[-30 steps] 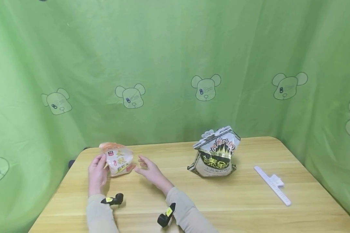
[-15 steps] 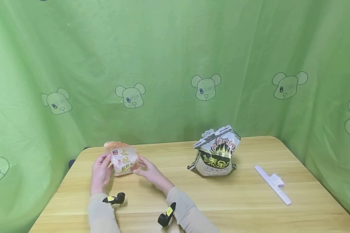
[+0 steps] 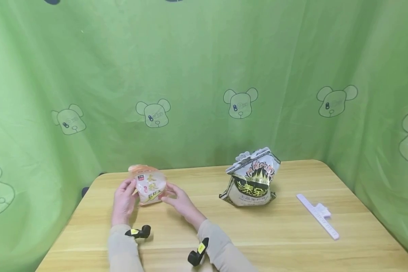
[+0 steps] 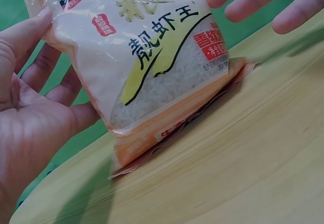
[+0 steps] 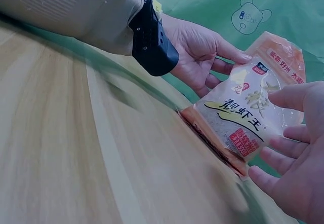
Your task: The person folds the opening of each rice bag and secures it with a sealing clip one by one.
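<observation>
1. You've got the rice bag (image 3: pixel 151 185) up on the left part of the wooden table (image 3: pixel 251 234), front toward you, orange top edge uppermost, its lower edge down at the wood.
2. Your left hand (image 3: pixel 124 200) has hold of it: thumb on the front face by the left edge, fingers round behind, a clear pinch.
3. And here's your right hand (image 3: pixel 183 206) at the other side, fingers loose and spread, gripping nothing; the thumb crosses in front of the bag in the right wrist view, though whether it touches the plastic, you can't tell from here.
4. Look closely from your left wrist: white grains show through the clear window, below a yellow swoosh and black lettering, with a red label at the right.
5. Well over to your right stands a black-and-white bag (image 3: pixel 253 189), its top folded and leaning, a pale clip (image 3: pixel 243 155) across the fold.
6. Farther right still, a long white clip (image 3: pixel 317 216) lies slantwise on the wood.
7. Behind it all, a green curtain (image 3: pixel 193 68) printed with bear heads, and on your beige sleeves, black devices (image 3: pixel 198 254) with yellow labels.
</observation>
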Demonstrator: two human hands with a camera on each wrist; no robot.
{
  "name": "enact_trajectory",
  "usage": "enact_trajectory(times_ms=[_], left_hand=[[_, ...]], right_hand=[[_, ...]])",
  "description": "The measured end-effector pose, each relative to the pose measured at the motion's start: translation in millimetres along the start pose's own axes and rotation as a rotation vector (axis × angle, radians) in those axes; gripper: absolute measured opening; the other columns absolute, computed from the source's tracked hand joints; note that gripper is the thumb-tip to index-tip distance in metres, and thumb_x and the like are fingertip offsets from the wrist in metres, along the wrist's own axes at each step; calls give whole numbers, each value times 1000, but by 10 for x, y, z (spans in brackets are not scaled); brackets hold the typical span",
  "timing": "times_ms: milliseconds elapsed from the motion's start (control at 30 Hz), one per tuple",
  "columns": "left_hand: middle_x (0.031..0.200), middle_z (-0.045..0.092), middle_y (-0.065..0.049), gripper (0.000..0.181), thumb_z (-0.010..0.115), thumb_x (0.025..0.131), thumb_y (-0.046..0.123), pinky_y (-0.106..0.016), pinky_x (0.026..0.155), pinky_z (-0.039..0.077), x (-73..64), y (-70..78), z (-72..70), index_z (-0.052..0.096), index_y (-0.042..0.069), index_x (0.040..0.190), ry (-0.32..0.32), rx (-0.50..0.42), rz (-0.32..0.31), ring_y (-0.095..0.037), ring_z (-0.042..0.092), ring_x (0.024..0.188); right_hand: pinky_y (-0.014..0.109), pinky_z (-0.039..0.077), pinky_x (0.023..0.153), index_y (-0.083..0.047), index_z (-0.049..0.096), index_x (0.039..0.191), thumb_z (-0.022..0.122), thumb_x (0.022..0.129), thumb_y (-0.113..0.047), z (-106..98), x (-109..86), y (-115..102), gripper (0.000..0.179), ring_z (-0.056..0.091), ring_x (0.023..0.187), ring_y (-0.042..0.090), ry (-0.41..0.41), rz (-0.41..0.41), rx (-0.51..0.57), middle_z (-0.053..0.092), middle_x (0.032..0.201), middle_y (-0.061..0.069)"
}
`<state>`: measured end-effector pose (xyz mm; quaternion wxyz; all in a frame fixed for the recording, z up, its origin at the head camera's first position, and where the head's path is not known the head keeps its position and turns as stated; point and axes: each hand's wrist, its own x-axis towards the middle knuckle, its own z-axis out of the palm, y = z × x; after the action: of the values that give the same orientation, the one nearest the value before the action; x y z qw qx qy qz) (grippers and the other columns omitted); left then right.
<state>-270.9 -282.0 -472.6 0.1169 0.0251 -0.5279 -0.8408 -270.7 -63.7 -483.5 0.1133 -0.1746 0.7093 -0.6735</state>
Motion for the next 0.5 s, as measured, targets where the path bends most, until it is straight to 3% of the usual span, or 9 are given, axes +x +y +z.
enact_trajectory(times_ms=[500], left_hand=[[98,66,10,18,55,99,11,-27,85,52,3,-95,117,64,21,87,-101,72,-10,-7,60,95]], right_hand=[[54,42,108,-5,44,143,64,92,-14,-192,-122,17,55,49,132,38,23,-19,14,47,147,18]])
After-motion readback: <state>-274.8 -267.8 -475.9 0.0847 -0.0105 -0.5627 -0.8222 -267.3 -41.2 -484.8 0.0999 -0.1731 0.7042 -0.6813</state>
